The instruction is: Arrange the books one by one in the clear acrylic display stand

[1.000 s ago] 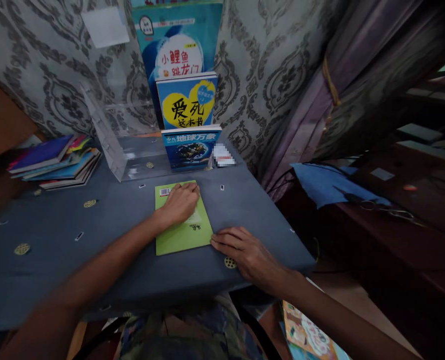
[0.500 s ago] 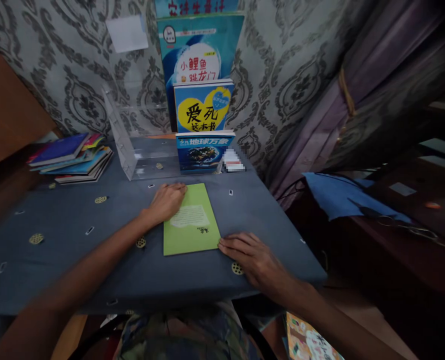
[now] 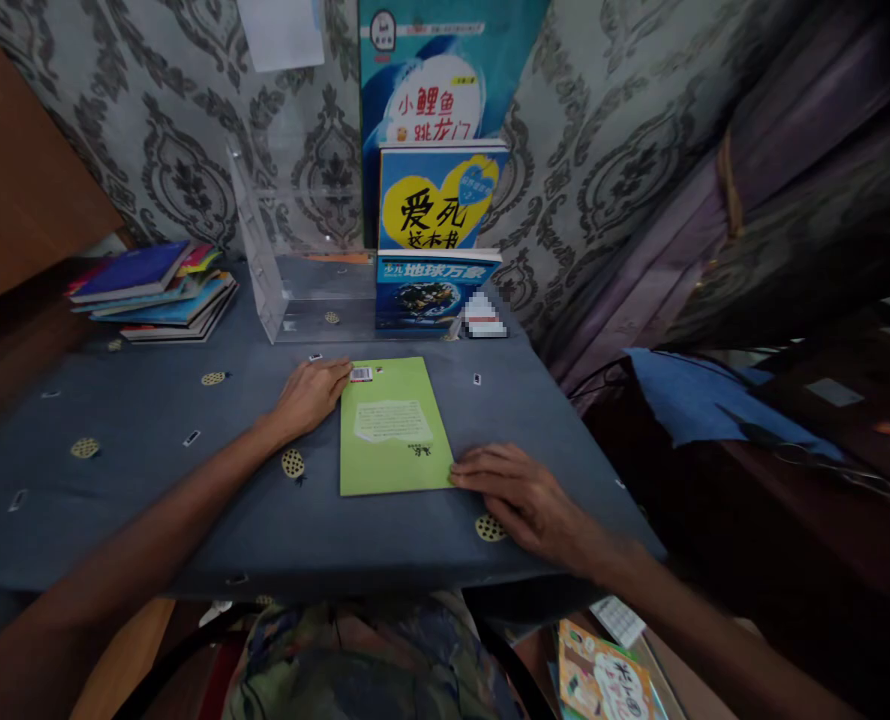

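A thin green book (image 3: pixel 394 470) lies flat on the table with a text block, a small drawing and a barcode facing up; the print looks upside down to me. At its upper left corner, my left hand (image 3: pixel 310 395) holds the edge, with the fingers bent together. My right hand (image 3: pixel 516 490) is closed at the lower right corner, its fingertips on the book's edge; the thumb is mostly hidden.
Behind the green book, a clear tiered stand (image 3: pixel 265 270) holds a blue earth book (image 3: pixel 415 300), a yellow-heart book (image 3: pixel 434 200) and a tall teal book (image 3: pixel 437 60). A stack of books (image 3: pixel 160 290) lies at left. Scissors (image 3: pixel 790 455) rest on blue cloth (image 3: pixel 685 390) at right.
My left hand has slid left off the cover to the book's corner, uncovering the barcode. The right hand stays at the lower right corner. The view has shifted slightly.
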Action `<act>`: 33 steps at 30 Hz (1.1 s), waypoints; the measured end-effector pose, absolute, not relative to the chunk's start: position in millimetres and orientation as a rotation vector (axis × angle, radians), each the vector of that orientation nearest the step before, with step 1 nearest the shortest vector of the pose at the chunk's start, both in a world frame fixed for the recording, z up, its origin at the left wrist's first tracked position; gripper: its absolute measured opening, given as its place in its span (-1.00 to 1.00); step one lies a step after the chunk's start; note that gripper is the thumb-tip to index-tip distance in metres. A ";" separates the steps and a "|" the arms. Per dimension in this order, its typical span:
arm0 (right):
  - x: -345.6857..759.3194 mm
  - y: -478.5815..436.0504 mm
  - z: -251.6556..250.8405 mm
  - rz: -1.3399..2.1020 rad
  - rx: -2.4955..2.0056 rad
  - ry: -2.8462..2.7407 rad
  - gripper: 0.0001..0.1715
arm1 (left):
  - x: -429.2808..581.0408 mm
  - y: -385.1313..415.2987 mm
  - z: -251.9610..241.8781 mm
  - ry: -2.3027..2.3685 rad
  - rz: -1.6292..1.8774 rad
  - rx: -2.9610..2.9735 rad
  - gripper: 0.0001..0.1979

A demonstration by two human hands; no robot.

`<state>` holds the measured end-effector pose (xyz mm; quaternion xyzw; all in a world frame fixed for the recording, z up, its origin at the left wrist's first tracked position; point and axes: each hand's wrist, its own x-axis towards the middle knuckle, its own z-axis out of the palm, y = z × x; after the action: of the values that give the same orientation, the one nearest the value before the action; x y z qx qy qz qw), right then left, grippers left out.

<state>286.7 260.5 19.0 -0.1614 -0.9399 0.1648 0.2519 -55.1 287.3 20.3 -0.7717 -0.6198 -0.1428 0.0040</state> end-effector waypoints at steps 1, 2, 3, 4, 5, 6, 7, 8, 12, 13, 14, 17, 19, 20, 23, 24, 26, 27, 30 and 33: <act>280.9 267.4 22.6 0.464 -0.446 -2.582 -0.57 | -55.2 287.6 20.0 -1.937 -0.458 -2.423 -0.64; 273.1 276.3 25.2 0.471 -0.465 -2.605 -0.57 | -55.1 287.7 19.8 -1.933 -0.470 -2.424 -0.64; 263.8 287.1 26.4 0.474 -0.461 -2.624 -0.57 | -54.9 287.6 19.8 -1.931 -0.483 -2.421 -0.64; 253.4 299.6 26.0 0.461 -0.495 -2.626 -0.56 | -54.5 287.2 20.0 -1.930 -0.496 -2.415 -0.64; 242.7 313.3 24.2 0.448 -0.540 -2.646 -0.52 | -53.9 286.6 20.2 -1.934 -0.505 -2.407 -0.64; 232.5 327.6 21.1 0.425 -0.596 -2.669 -0.48 | -53.3 285.8 20.5 -1.945 -0.513 -2.395 -0.64; 223.4 341.7 17.2 0.400 -0.662 -2.688 -0.44 | -52.6 284.9 20.8 -1.960 -0.518 -2.382 -0.65; 215.8 354.8 12.8 0.376 -0.727 -2.710 -0.41 | -51.8 284.0 21.2 -1.977 -0.518 -2.372 -0.65; 203.9 385.1 -2.1 0.299 -0.859 -2.697 -0.40 | -49.4 281.7 22.9 -2.028 -0.488 -2.345 -0.66; 205.1 386.1 -3.9 0.287 -0.863 -2.689 -0.40 | -49.1 281.7 23.2 -2.031 -0.475 -2.342 -0.66; 207.6 384.4 -4.9 0.278 -0.859 -2.681 -0.39 | -48.9 281.8 23.5 -2.028 -0.464 -2.341 -0.66; 221.8 364.9 -2.8 0.278 -0.800 -2.666 -0.41 | -49.0 282.3 23.7 -2.003 -0.455 -2.352 -0.65; 235.9 341.1 0.9 0.297 -0.728 -2.663 -0.43 | -49.6 282.2 23.1 -2.004 -0.455 -2.357 -0.65; 243.8 326.9 2.7 0.305 -0.697 -2.651 -0.44 | -50.0 282.1 22.6 -2.010 -0.454 -2.357 -0.65; 267.7 283.1 5.9 0.353 -0.611 -2.609 -0.48 | -51.4 282.1 20.1 -2.005 -0.472 -2.366 -0.66; 274.3 270.8 5.8 0.368 -0.574 -2.594 -0.49 | -51.9 282.7 19.0 -1.994 -0.487 -2.372 -0.66; 283.4 253.1 3.9 0.380 -0.543 -2.554 -0.51 | -53.1 284.9 16.9 -1.969 -0.530 -2.379 -0.67; 285.7 248.1 2.4 0.378 -0.536 -2.538 -0.53 | -53.8 286.3 15.8 -1.959 -0.556 -2.382 -0.67; 286.0 245.2 -2.0 0.351 -0.519 -2.505 -0.57 | -55.9 286.2 13.4 -1.921 -0.650 -2.401 -0.67; 283.5 248.7 -4.1 0.324 -0.502 -2.495 -0.58 | -56.6 268.1 11.7 -1.799 -0.750 -2.479 -0.67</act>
<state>283.5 248.7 -4.1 -0.1874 -0.9325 0.1213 0.2840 -56.6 268.1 11.7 -0.7860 -0.5705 -0.2379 -0.0060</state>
